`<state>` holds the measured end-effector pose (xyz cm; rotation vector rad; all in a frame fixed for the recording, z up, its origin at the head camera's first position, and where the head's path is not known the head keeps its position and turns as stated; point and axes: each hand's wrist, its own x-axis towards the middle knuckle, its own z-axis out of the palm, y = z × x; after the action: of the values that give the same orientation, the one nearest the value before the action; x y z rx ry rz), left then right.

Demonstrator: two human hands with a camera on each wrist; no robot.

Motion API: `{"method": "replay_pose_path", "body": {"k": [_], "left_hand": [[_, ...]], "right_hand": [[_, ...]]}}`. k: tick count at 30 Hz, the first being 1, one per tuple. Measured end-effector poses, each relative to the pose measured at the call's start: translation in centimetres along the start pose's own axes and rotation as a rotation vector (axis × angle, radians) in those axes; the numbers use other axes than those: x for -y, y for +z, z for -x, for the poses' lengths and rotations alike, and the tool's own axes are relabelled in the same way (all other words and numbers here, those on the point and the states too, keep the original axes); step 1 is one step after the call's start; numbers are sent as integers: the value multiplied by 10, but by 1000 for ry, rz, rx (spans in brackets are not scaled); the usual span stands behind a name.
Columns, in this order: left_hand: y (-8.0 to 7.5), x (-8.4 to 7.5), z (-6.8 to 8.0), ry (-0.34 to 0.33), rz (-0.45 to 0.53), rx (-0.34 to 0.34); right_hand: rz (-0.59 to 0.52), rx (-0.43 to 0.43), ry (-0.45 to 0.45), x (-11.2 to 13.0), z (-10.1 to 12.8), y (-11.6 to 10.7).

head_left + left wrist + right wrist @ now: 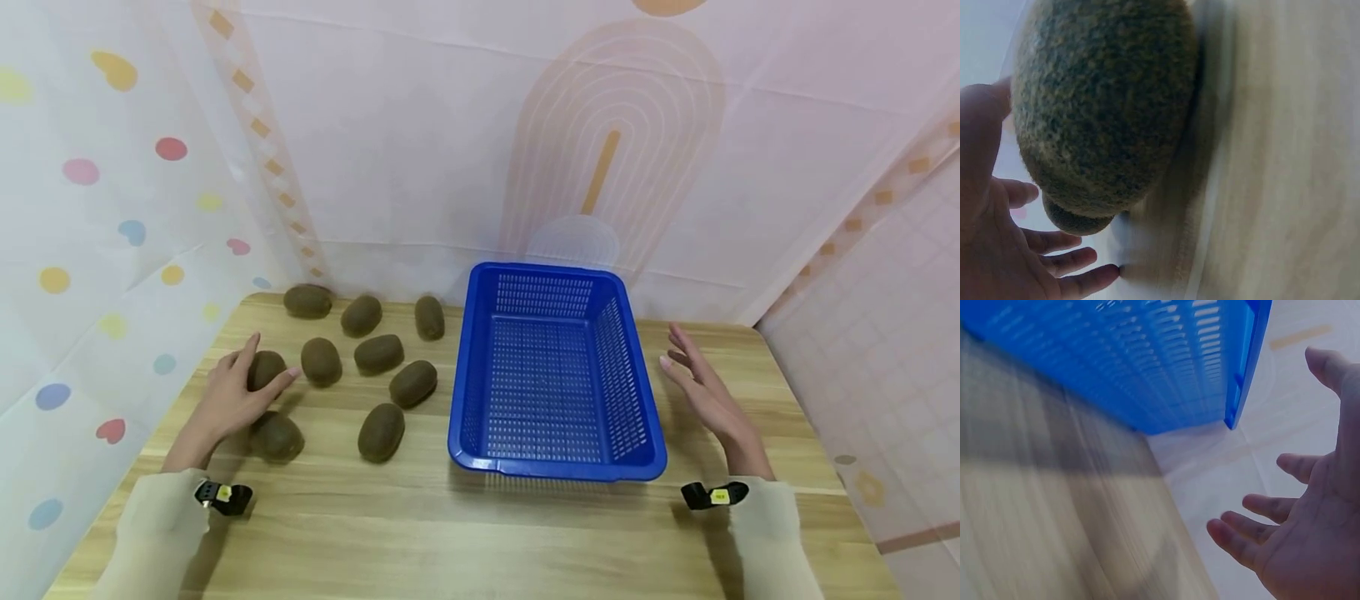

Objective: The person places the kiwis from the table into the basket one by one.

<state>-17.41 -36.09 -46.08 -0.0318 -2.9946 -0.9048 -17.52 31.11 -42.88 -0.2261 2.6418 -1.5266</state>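
At the table's left side my left hand (231, 398) reaches over a brown kiwi (267, 370), thumb and fingers spread to either side of it. In the left wrist view these fingers (1072, 262) look loosely extended, and a gap shows between them and the farther kiwi (1075, 222). A nearer kiwi (1107, 106) fills much of that view; it lies by the wrist. My right hand (708, 396) hovers just right of a blue plastic basket (461, 400), fingers apart and holding nothing. In the right wrist view the basket's slotted wall (1166, 356) stands apart from the fingers.
Several more kiwis, among them one kiwi (381, 432) at the front, lie scattered between my left hand and the basket. Patterned cloth (390, 133) hangs behind the wooden table (540, 542) and at both sides. No fruit shows inside the basket.
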Motion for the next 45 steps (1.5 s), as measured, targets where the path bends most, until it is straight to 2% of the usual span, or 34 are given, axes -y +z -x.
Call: {"method": "replay_pose_path", "body": {"k": [7,12,20,31,37,45], "left_hand": [[-2,0,-4,-6,-28,-17],[-4,-5,-4,-10,-40,-30],[-6,-5,-5,-1,-35,-30],[-3,-5,-6,25,-36,-97],[-6,-13,-7,32,-4,-138],[-8,-35,-8,72,-9,-160]], "right_hand": [[-126,19,3,0,-2,11],[-227,27,58,2,-9,18],[-301,44,76,5,-14,22],[-445,29,115,12,-16,23],[-480,9,131,14,-17,26],[-490,-5,162,18,-15,24]]}}
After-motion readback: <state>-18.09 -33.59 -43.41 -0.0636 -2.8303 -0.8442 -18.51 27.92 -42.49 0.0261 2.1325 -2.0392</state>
